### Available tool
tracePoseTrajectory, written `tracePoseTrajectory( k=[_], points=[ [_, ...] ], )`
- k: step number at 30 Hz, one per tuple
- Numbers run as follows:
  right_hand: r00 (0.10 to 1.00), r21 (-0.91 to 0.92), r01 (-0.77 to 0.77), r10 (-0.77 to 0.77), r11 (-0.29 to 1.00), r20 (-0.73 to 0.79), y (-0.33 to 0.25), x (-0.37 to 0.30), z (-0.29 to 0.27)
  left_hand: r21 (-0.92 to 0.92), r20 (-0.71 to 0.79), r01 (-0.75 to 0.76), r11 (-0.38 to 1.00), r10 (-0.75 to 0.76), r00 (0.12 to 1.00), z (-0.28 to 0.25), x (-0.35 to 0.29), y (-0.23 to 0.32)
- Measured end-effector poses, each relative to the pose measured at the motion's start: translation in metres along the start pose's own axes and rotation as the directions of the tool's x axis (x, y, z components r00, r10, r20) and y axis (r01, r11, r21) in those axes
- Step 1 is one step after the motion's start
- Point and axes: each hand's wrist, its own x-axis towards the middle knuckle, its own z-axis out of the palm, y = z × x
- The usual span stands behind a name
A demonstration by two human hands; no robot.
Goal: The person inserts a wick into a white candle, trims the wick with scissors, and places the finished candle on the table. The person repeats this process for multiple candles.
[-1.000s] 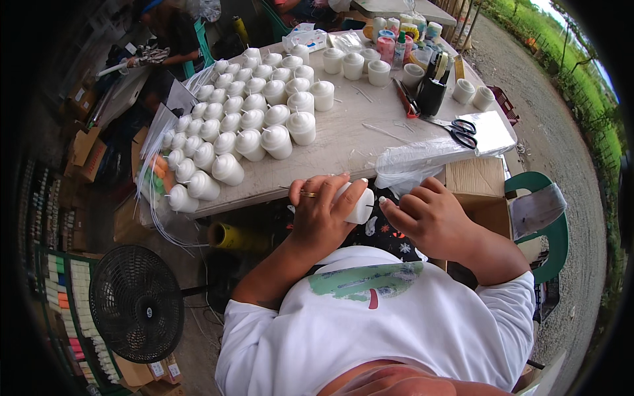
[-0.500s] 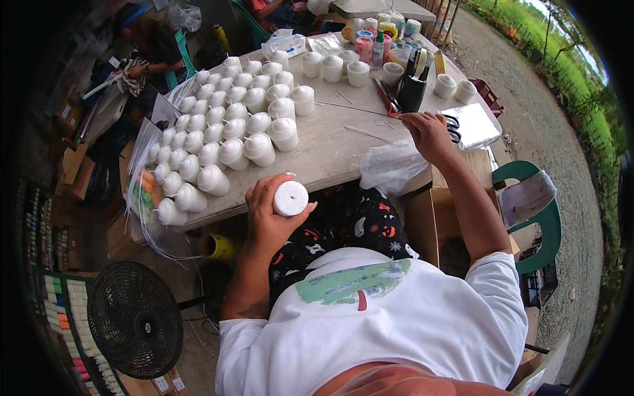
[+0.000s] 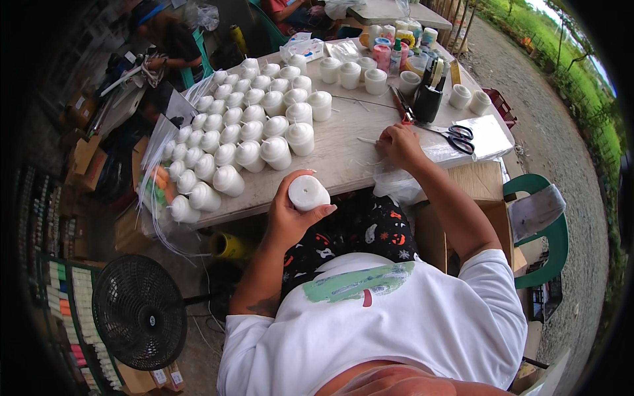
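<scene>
The scene is seen from one head-worn fisheye view, aimed steeply down, close over the table (image 3: 343,158) and lap.

Clear plastic bags (image 3: 432,155) lie crumpled at the tabletop's (image 3: 350,165) five o'clock edge. A flat white packet (image 3: 489,135) rests at four o'clock beside them. A white-and-blue wrapped pack (image 3: 302,47) sits at twelve o'clock. Cardboard boxes (image 3: 86,155) stack on the floor at nine o'clock.

Outdoor candle workshop: crowded worktable (image 3: 343,165)
</scene>
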Motion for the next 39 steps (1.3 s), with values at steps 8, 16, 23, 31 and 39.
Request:
tracePoseTrajectory(
  k=[8,16,23,31,39],
  points=[
    [0.996,0.506,0.088,-0.064,0.858,-0.065,-0.049,-0.056,-0.045,-0.747,0.102,0.372,0.551,-0.458,0.883,0.005,0.01,-0.016],
    [0.853,0.317,0.518,-0.449,0.795,-0.267,-0.098,-0.124,-0.055,-0.863,0.115,0.308,0.401,-0.438,0.892,0.027,0.011,-0.004],
    [0.808,0.192,0.573,-0.509,0.797,-0.297,-0.105,-0.125,-0.057,-0.852,0.08,0.29,0.436,-0.438,0.895,0.031,0.007,0.0],
    [0.791,0.137,0.59,-0.536,0.796,-0.294,-0.109,-0.125,-0.058,-0.848,0.036,0.241,0.473,-0.401,0.915,0.031,0.004,-0.002],
    [0.797,0.11,0.59,-0.555,0.8,-0.237,-0.113,-0.124,-0.059,-0.827,0.002,0.217,0.519,-0.382,0.924,0.034,0.003,-0.003]
  ],
)
